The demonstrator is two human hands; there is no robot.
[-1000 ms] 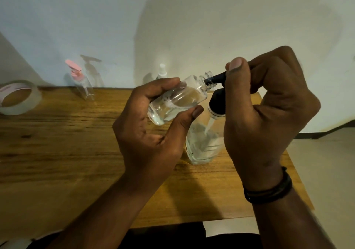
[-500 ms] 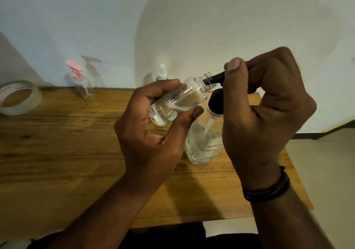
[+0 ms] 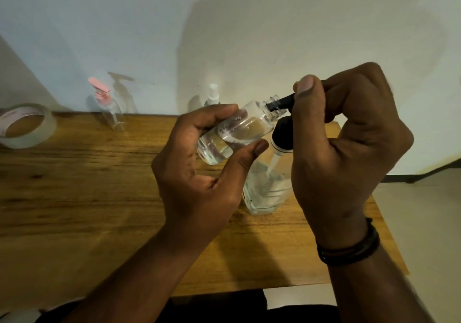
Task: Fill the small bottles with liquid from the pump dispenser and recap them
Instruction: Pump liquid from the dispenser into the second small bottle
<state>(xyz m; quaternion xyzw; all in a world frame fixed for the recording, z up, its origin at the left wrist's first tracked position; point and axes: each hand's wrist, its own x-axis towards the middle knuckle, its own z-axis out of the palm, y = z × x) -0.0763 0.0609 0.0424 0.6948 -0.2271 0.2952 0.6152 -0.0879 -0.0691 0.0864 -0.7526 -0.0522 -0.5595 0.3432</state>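
While the left hand (image 3: pixel 199 173) grips the small bottle (image 3: pixel 234 133) tilted, neck up-right, above the table (image 3: pixel 87 198), the right hand (image 3: pixel 349 153) is curled over the black pump head (image 3: pixel 283 135), thumb atop it, w/ the nozzle (image 3: pixel 279 104) set inside the bottle mouth. Vs. approx. a sec. ago: positions nearly unchanged; bottle shifted slightly, liquid level seems similar, bubbles visible inside. Judgement: filling in progress, bottle roughly half full, more strokes req'd, cap not yet on. Pump dispenser (image 3: pixel 267 193) stands on table below both hands. Pink-pump bottle (image 3: pixel 109 108), spray bottle (image 3: pixel 213 97) and tape roll (image 3: pixel 25 125) sit at rear, well apart.
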